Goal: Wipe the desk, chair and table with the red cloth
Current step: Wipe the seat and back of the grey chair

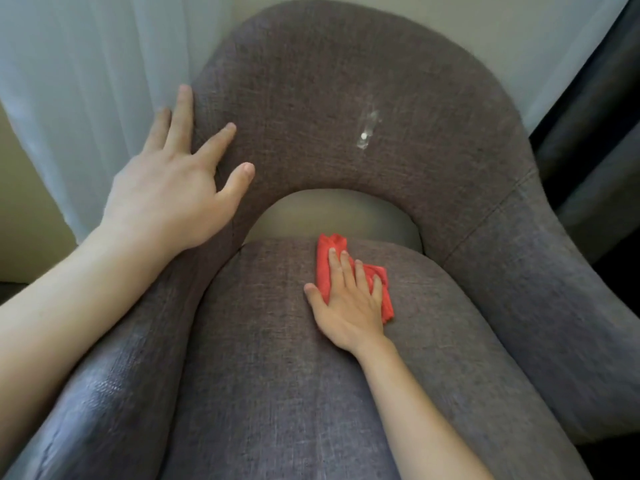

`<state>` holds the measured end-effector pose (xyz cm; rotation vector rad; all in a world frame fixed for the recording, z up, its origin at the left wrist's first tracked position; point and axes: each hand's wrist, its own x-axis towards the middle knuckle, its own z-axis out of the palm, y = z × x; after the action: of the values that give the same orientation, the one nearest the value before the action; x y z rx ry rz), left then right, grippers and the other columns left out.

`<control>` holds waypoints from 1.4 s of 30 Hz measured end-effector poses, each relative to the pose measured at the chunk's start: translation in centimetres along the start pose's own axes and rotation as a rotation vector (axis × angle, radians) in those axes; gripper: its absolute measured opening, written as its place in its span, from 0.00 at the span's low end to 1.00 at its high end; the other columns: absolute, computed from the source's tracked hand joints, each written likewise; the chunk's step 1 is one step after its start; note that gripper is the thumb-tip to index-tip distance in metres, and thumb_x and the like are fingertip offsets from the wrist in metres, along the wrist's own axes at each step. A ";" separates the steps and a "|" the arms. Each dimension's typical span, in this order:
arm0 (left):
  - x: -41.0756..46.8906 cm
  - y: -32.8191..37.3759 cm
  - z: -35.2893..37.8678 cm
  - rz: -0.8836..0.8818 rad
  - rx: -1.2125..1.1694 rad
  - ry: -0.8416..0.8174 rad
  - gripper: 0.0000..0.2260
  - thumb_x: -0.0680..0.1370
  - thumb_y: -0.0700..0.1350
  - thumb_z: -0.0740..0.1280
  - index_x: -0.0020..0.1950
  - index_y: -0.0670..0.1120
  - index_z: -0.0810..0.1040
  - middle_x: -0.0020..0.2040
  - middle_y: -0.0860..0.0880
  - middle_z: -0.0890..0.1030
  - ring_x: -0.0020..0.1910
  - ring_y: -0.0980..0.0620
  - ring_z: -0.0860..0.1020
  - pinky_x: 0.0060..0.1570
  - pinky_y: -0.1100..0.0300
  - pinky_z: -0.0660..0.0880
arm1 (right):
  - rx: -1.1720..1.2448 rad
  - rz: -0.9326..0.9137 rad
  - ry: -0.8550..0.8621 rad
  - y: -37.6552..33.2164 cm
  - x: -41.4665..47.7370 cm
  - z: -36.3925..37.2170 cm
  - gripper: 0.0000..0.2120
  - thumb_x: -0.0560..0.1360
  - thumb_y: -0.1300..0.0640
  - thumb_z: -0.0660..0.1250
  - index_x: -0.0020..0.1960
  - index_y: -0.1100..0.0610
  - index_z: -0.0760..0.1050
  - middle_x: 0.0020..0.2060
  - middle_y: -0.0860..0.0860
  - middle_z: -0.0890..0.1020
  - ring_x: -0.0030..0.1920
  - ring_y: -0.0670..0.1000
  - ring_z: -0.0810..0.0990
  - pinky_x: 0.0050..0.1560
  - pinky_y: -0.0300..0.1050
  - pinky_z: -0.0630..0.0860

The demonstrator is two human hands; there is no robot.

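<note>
1. A grey fabric armchair fills most of the view, with a curved backrest, padded arms on both sides and an open gap between backrest and seat.
2. A sheer white curtain hangs behind the chair on the left; a dark curtain hangs at the right edge.
3. The seat cushion lies below the gap, its weave plain and unmarked.
4. The left hand rests flat on the chair's left arm where it meets the backrest, its fingers spread wide and holding nothing.
5. The right hand presses palm-down on the seat, its fingers extended, close together, pinning the cloth flat.
6. The red cloth lies crumpled under the right hand near the back edge of the seat, showing on both sides of the fingers.
7. A whitish, shiny smear marks the backrest, well above the cloth.
</note>
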<state>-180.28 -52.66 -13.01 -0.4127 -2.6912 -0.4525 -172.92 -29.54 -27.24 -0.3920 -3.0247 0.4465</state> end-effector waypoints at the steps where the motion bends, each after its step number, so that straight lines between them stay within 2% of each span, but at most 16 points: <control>1: 0.1 0.0 0.1 0.003 0.007 0.009 0.28 0.80 0.68 0.48 0.80 0.62 0.55 0.83 0.51 0.41 0.82 0.46 0.46 0.74 0.39 0.59 | 0.014 -0.015 -0.004 -0.4 0.1 0.1 0.39 0.76 0.32 0.45 0.81 0.46 0.38 0.82 0.47 0.44 0.81 0.53 0.42 0.77 0.59 0.36; 8: 0.3 -0.2 0.4 0.006 0.015 0.041 0.29 0.80 0.68 0.48 0.80 0.62 0.57 0.83 0.49 0.43 0.81 0.44 0.47 0.75 0.40 0.58 | 0.138 -0.215 -0.093 -3.6 0.2 0.3 0.37 0.80 0.37 0.51 0.81 0.48 0.40 0.81 0.42 0.46 0.80 0.50 0.41 0.77 0.58 0.36; 12: 0.3 -0.1 0.4 0.048 0.095 0.083 0.29 0.80 0.67 0.48 0.80 0.59 0.60 0.83 0.43 0.46 0.81 0.40 0.51 0.74 0.40 0.57 | 0.126 -0.349 -0.165 -4.0 -0.7 -0.1 0.36 0.80 0.38 0.53 0.81 0.48 0.42 0.81 0.43 0.48 0.80 0.49 0.43 0.76 0.58 0.37; 15: 0.2 -0.2 0.6 0.050 0.118 0.099 0.29 0.81 0.66 0.48 0.80 0.58 0.60 0.83 0.41 0.47 0.80 0.39 0.52 0.75 0.41 0.55 | 0.108 -0.483 -0.158 -2.8 -1.3 -1.0 0.33 0.81 0.41 0.55 0.81 0.48 0.48 0.81 0.45 0.54 0.80 0.48 0.49 0.76 0.56 0.44; 17: 0.3 -0.2 0.6 0.054 0.117 0.103 0.29 0.81 0.66 0.49 0.80 0.57 0.61 0.83 0.41 0.47 0.80 0.39 0.52 0.75 0.41 0.55 | 0.114 -0.525 -0.098 -1.4 -1.0 -2.0 0.30 0.81 0.44 0.60 0.79 0.52 0.57 0.79 0.49 0.62 0.78 0.50 0.57 0.76 0.52 0.52; 20: 0.2 -0.1 0.6 0.055 0.114 0.103 0.29 0.81 0.66 0.49 0.80 0.57 0.61 0.83 0.42 0.46 0.80 0.39 0.52 0.75 0.42 0.55 | 0.132 -0.480 -0.022 0.1 -0.9 -2.8 0.23 0.78 0.47 0.65 0.69 0.56 0.68 0.70 0.53 0.73 0.73 0.53 0.67 0.72 0.53 0.63; 23: 0.2 -0.2 0.6 0.051 0.112 0.099 0.28 0.81 0.66 0.48 0.80 0.58 0.60 0.83 0.44 0.45 0.81 0.40 0.52 0.76 0.43 0.54 | 0.223 -0.352 0.033 0.8 -1.1 -2.7 0.12 0.79 0.50 0.64 0.59 0.55 0.71 0.55 0.54 0.81 0.56 0.55 0.78 0.58 0.51 0.72; 26: 0.2 -0.2 0.6 0.048 0.122 0.104 0.28 0.81 0.66 0.47 0.80 0.58 0.60 0.83 0.44 0.45 0.81 0.40 0.51 0.76 0.43 0.52 | 0.698 -0.067 0.124 1.9 -0.5 -4.0 0.04 0.81 0.53 0.63 0.52 0.54 0.73 0.42 0.52 0.82 0.40 0.49 0.80 0.44 0.49 0.74; 28: 0.2 -0.1 0.6 0.053 0.119 0.107 0.28 0.81 0.66 0.47 0.80 0.58 0.60 0.83 0.43 0.46 0.81 0.40 0.51 0.76 0.43 0.52 | 1.021 0.107 0.216 3.1 0.1 -5.4 0.05 0.82 0.55 0.61 0.49 0.54 0.73 0.37 0.50 0.81 0.32 0.44 0.79 0.33 0.47 0.73; 30: 0.2 -0.2 0.6 0.053 0.113 0.108 0.29 0.81 0.66 0.47 0.80 0.58 0.60 0.83 0.44 0.46 0.81 0.40 0.51 0.77 0.43 0.53 | 1.170 0.200 0.320 4.8 0.7 -7.0 0.07 0.83 0.54 0.60 0.49 0.55 0.72 0.36 0.53 0.80 0.28 0.47 0.78 0.28 0.45 0.70; 32: 0.2 -0.2 0.6 0.054 0.104 0.112 0.29 0.81 0.66 0.47 0.80 0.58 0.60 0.83 0.44 0.46 0.81 0.40 0.51 0.77 0.43 0.53 | 1.111 0.240 0.462 6.5 1.4 -8.3 0.08 0.82 0.51 0.60 0.48 0.53 0.71 0.37 0.53 0.79 0.33 0.53 0.78 0.32 0.48 0.71; 35: 0.1 -0.2 0.6 0.056 0.104 0.116 0.29 0.81 0.66 0.47 0.80 0.58 0.61 0.83 0.43 0.46 0.81 0.40 0.52 0.77 0.43 0.53 | 0.699 0.226 0.557 9.1 1.8 -8.8 0.09 0.79 0.45 0.61 0.50 0.49 0.72 0.44 0.50 0.82 0.52 0.60 0.80 0.50 0.50 0.71; 37: 0.0 -0.1 0.5 0.049 0.125 0.115 0.29 0.80 0.66 0.47 0.80 0.58 0.60 0.83 0.44 0.46 0.81 0.39 0.52 0.77 0.42 0.51 | 0.314 0.159 0.363 10.1 2.0 -7.4 0.15 0.80 0.44 0.61 0.62 0.50 0.73 0.60 0.56 0.81 0.68 0.63 0.72 0.67 0.57 0.65; 38: 0.0 -0.1 0.5 0.042 0.140 0.114 0.29 0.80 0.67 0.47 0.80 0.59 0.60 0.83 0.45 0.46 0.81 0.39 0.52 0.76 0.41 0.50 | 0.166 0.121 0.227 10.3 2.2 -6.4 0.20 0.81 0.43 0.60 0.69 0.50 0.71 0.70 0.57 0.75 0.75 0.65 0.63 0.74 0.59 0.56; 40: -0.1 0.0 0.6 0.035 0.164 0.113 0.30 0.80 0.68 0.47 0.80 0.59 0.59 0.83 0.45 0.45 0.80 0.39 0.52 0.76 0.41 0.50 | 0.041 0.099 0.094 9.7 2.6 -4.7 0.26 0.81 0.40 0.58 0.76 0.49 0.64 0.78 0.51 0.64 0.79 0.66 0.50 0.77 0.59 0.46; 42: 0.0 0.0 0.6 0.041 0.170 0.114 0.30 0.79 0.68 0.47 0.80 0.59 0.59 0.83 0.44 0.45 0.81 0.38 0.52 0.77 0.41 0.50 | 0.040 0.112 0.091 8.5 3.2 -4.2 0.27 0.81 0.39 0.55 0.78 0.47 0.62 0.79 0.48 0.61 0.79 0.65 0.48 0.77 0.58 0.46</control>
<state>-180.47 -52.40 -13.58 -0.3805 -2.5803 -0.2264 -173.54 -19.74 -25.62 -0.5658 -2.9111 0.4817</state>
